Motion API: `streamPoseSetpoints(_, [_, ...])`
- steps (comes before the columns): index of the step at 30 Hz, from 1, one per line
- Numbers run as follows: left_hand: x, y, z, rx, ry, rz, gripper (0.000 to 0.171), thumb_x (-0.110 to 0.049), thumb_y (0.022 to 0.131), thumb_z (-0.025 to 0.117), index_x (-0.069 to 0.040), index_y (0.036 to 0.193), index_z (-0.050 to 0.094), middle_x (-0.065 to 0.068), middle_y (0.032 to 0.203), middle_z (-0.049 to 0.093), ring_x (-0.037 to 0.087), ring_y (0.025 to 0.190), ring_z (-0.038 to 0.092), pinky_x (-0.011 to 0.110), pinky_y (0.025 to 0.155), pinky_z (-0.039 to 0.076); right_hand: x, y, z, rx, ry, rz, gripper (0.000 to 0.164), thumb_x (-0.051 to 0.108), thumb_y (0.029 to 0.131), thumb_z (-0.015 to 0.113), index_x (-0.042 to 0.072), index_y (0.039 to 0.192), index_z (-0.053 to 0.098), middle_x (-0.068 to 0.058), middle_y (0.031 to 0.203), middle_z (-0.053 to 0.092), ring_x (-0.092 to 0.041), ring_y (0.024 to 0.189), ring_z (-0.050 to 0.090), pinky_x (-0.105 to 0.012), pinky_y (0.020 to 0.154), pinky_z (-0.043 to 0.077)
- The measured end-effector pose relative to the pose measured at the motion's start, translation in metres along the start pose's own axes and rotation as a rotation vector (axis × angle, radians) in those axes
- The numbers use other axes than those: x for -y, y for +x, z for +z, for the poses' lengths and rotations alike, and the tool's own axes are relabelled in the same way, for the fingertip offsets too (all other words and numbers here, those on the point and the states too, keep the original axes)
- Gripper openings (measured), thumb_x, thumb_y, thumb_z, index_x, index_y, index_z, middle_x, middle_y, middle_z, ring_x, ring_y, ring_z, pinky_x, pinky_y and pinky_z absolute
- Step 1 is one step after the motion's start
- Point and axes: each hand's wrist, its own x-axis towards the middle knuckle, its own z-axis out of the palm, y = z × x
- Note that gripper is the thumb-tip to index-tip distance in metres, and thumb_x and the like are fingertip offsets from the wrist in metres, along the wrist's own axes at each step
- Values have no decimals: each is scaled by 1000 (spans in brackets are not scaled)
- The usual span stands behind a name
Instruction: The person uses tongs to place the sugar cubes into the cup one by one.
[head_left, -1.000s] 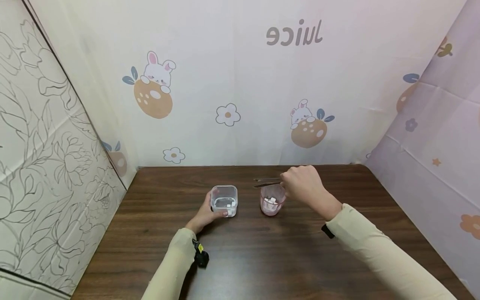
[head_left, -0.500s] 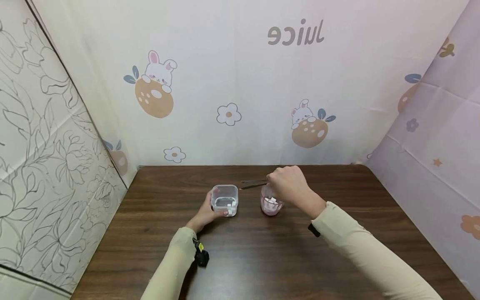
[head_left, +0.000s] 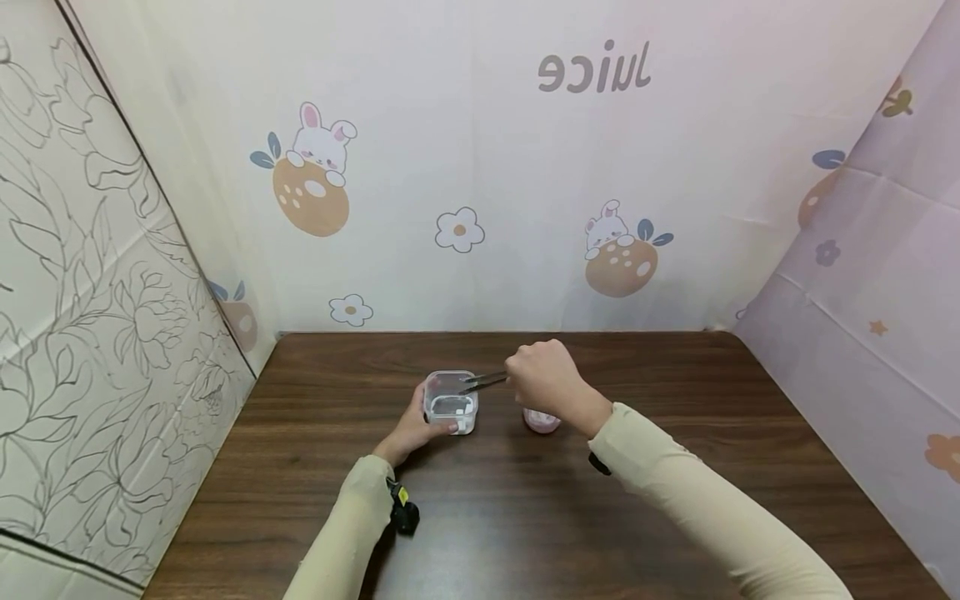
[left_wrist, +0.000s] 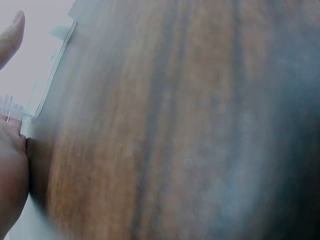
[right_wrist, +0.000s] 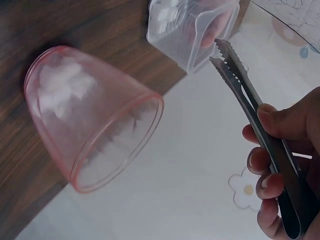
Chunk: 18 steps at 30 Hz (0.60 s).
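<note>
The clear tub, white pieces inside, is gripped by the left hand. Beside it, the pink cup is partly hidden by the right hand, by whose curled fingers the tongs are held, tips parted, nothing between. The tips have been brought from the cup's side to the tub's mouth, so the work seems now centred there.

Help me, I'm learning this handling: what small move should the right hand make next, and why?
Probably lower the tongs into the clear container: the right hand holds them open with nothing between, white cubes lie inside, and the left hand grips the container.
</note>
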Motion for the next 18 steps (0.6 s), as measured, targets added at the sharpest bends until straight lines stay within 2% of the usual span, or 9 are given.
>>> streamPoseSetpoints(4, [13, 5, 0, -17, -18, -14, 97, 2, 73, 79, -4, 148, 19, 21, 150, 28, 35, 136, 25, 48, 108, 20, 6, 6, 7, 38, -42, -11, 43, 19, 70, 78, 20, 48, 42, 7, 46, 32, -8, 45, 21, -26, 40, 21])
streamPoseSetpoints(8, [16, 5, 0, -30, 0, -5, 97, -1, 72, 80, -6, 148, 21, 19, 150, 30, 34, 136, 25, 49, 108, 20, 12, 10, 12, 74, -42, -16, 34, 18, 70, 79, 18, 51, 51, 6, 47, 43, -8, 45, 23, -26, 40, 25])
streamPoseSetpoints(12, [16, 5, 0, -30, 3, 3, 97, -1, 72, 80, -5, 149, 20, 20, 149, 30, 35, 136, 26, 50, 108, 19, 17, 13, 18, 116, -50, -20, 22, 25, 67, 84, 17, 60, 65, 4, 53, 55, -7, 43, 35, -27, 39, 35])
streamPoseSetpoints(14, [16, 5, 0, -27, -6, 9, 97, 0, 73, 80, -5, 149, 20, 21, 149, 30, 35, 135, 27, 50, 108, 19, 19, 15, 20, 127, -57, -21, 22, 26, 64, 85, 18, 60, 66, 4, 55, 57, -7, 43, 39, -29, 40, 39])
streamPoseSetpoints(18, [16, 3, 0, -22, -11, 42, 96, -3, 73, 80, -5, 148, 20, 21, 149, 31, 36, 134, 29, 50, 108, 20, 22, 18, 23, 109, -63, -32, 25, 20, 63, 82, 19, 54, 58, 5, 52, 54, -9, 42, 40, -31, 39, 39])
